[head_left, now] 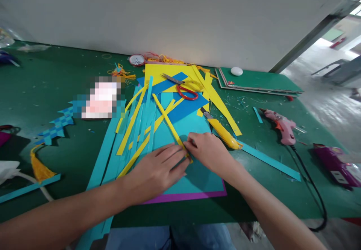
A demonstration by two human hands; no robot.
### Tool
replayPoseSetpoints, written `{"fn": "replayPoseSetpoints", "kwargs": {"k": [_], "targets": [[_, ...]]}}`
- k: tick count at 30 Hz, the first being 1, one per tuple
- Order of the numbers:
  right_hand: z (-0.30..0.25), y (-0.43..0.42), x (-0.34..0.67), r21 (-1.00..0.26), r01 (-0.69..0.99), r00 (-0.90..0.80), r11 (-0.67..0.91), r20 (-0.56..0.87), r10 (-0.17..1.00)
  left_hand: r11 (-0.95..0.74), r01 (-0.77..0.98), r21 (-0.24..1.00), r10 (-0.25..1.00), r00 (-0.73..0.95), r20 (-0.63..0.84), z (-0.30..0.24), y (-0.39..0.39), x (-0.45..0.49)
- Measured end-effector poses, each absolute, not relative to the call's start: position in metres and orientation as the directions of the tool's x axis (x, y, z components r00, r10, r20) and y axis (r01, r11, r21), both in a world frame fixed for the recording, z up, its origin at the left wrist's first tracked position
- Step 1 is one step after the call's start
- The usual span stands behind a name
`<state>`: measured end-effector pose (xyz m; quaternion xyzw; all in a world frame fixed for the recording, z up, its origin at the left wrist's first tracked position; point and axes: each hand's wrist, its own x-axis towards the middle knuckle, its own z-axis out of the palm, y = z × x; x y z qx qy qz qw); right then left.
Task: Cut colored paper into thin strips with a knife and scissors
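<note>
Forearms (70, 205) cross the front edge of the bench (239, 208): left hand (160, 171) lies open over the near end of the yellow strip (169, 122), right hand (210, 146) curled at it (pinch: can't tell), strip near front-edge centre, best kept flat and straight.

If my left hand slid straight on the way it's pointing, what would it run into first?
Probably your right hand, just beyond the narrow yellow paper strip at your left hand; whether the hands touch is hard to tell.
</note>
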<state>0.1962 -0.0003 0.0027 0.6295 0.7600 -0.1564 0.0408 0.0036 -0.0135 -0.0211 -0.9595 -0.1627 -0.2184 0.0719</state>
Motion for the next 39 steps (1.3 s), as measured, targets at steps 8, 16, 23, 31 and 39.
{"fn": "replayPoseSetpoints", "kwargs": {"k": [8,16,23,31,39], "targets": [[0.002,0.002,0.204,-0.311,0.937,-0.236,0.158,-0.233,0.943,-0.928,0.371,0.022,0.343,0.834,0.432,-0.029,-0.015,0.004],[0.007,-0.021,0.224,-0.311,0.824,-0.530,0.473,-0.131,0.838,-0.963,0.268,0.039,0.259,0.869,0.421,-0.030,-0.017,0.000],[-0.007,-0.049,0.204,-0.038,0.906,-0.422,0.421,-0.116,0.899,-0.980,0.198,0.032,0.196,0.906,0.376,-0.025,-0.021,0.002],[0.005,-0.035,0.179,0.102,0.928,-0.329,0.358,-0.225,0.917,-0.979,0.195,0.052,0.199,0.892,0.406,-0.025,-0.021,0.002],[0.008,-0.004,0.164,0.129,0.937,-0.295,0.326,-0.215,0.931,-0.979,0.198,0.040,0.197,0.892,0.407,-0.030,-0.022,0.001]]}}
